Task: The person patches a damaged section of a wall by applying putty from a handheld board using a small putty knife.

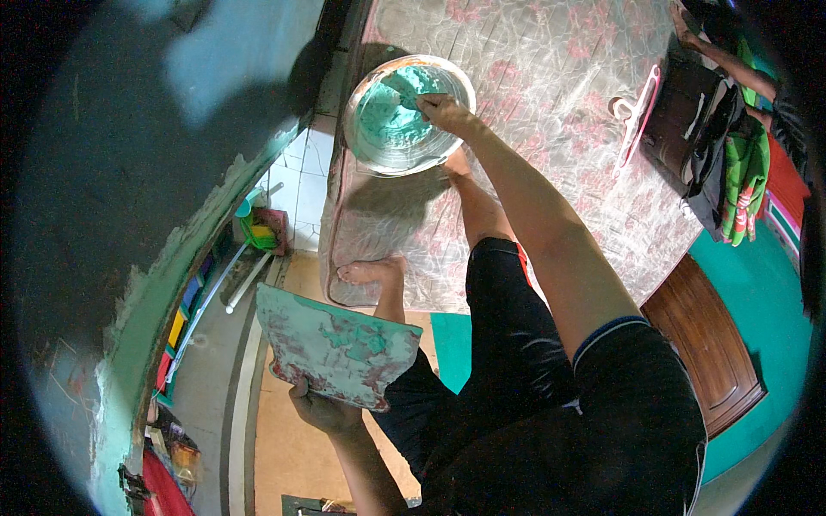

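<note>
My right hand is closed on a scraper, whose blade dips into turquoise paste in a white round bucket at the upper middle; the grip is mostly hidden. At the lower left, my left hand holds a flat board smeared with pale turquoise paste and dark reddish patches, gripping it at its lower edge. The bucket is on a patterned mattress beside my bare foot; my other foot is on the mattress's near-left corner.
A wall with rough patched edges runs down the left, with colored items along its foot. A pink hanger, black bag and green cloth lie at the right, near another person's arm. A wooden panel is at lower right.
</note>
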The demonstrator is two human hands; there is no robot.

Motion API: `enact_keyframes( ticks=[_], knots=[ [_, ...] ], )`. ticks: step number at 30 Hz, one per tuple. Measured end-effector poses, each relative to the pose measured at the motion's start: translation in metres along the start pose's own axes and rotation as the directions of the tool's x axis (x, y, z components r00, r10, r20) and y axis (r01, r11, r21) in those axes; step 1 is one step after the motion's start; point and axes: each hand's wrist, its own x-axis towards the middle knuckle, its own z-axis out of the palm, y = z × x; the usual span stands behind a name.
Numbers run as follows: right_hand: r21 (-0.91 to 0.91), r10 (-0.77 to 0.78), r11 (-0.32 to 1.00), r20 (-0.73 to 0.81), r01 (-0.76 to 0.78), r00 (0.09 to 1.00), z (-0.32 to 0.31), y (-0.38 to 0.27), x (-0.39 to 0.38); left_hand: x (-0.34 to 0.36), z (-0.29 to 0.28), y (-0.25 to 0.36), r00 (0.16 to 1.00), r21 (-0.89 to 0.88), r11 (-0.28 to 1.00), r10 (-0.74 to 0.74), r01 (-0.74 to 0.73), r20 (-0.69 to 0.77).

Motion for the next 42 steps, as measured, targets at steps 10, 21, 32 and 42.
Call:
enact_keyframes(
  ticks=[10, 21, 32, 42],
  knots=[
    [-0.081, -0.091, 0.993, -0.027, 0.088, 0.996, -0.014, 0.019, -0.018, -0.009, 0.004, 0.007, 0.999, -0.006, 0.999, 0.043, -0.043, 0.023],
    [0.065, -0.161, 0.985, -0.024, 0.162, 0.987, -0.08, 0.005, -0.123, -0.036, 0.03, 0.028, 0.99, -0.099, 0.993, 0.078, -0.067, 0.115],
    [-0.387, -0.755, 0.54, 0.17, 0.747, 0.633, -0.125, -0.263, -0.325, -0.139, 0.029, 0.076, 0.9, -0.304, 0.868, 0.43, -0.392, 0.068],
    [-0.207, -0.877, 0.24, 0.374, 0.949, 0.303, -0.135, -0.443, -0.508, -0.247, -0.013, 0.057, 0.789, -0.546, 0.664, 0.614, -0.51, 0.01]
  ],
)
